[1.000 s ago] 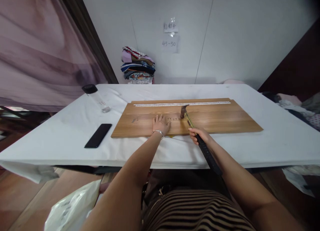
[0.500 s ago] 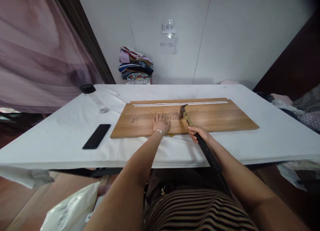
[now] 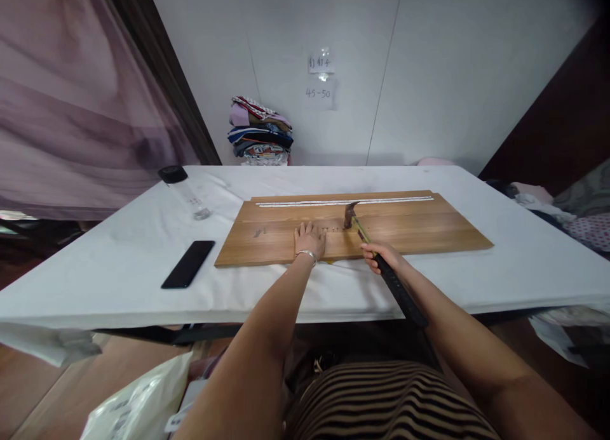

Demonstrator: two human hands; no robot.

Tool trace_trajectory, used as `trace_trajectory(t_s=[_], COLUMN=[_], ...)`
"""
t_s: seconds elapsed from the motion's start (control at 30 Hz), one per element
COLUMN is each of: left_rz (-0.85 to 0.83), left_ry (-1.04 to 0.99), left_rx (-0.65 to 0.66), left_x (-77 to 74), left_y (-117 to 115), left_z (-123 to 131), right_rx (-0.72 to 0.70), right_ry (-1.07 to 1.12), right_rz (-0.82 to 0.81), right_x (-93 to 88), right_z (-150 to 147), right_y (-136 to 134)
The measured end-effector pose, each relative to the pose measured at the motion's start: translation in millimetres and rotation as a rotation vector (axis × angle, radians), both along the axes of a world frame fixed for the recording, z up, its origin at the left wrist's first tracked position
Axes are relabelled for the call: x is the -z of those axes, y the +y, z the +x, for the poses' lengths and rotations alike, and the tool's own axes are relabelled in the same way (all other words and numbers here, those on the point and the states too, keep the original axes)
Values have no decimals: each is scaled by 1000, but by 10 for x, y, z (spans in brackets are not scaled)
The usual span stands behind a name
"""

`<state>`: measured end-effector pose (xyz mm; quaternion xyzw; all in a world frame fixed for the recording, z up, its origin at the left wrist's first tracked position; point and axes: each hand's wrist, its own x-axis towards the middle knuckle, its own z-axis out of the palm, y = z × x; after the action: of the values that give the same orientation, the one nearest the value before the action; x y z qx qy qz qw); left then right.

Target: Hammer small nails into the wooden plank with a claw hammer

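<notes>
My right hand is wrapped round a claw hammer with a black grip and a yellowish shaft. Its rusty head is down at a row of small nails in the wooden board; whether it touches a nail I cannot tell. To the left of that row, my left hand lies flat on the board with fingers spread, a bracelet round the wrist. A few loose nails rest on the board farther left. Two white strips run along the board's far side.
A black phone lies on the white-covered table left of the board. Behind it a clear bottle with a black lid lies on its side. Folded cloths are stacked at the wall, and a plastic bag sits below the table.
The view has shifted slightly, so everything sits a little lower in the picture. My left hand stays flat on the board, and the hammer head remains low by the nails.
</notes>
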<state>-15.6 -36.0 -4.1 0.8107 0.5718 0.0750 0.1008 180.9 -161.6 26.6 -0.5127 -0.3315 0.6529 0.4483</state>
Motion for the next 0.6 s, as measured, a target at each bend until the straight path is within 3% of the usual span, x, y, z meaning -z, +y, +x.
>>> trace_trajectory(t_s=[0.27, 0.6], left_rz=[0, -40], left_ry=[31, 37], left_rx=[-2, -26], left_x=[0, -47], left_y=[10, 47], left_z=[-11, -32], right_rx=[-52, -7], right_ry=[-35, 16], right_rz=[31, 43], right_x=[51, 70], right_z=[47, 45], right_y=[-44, -36])
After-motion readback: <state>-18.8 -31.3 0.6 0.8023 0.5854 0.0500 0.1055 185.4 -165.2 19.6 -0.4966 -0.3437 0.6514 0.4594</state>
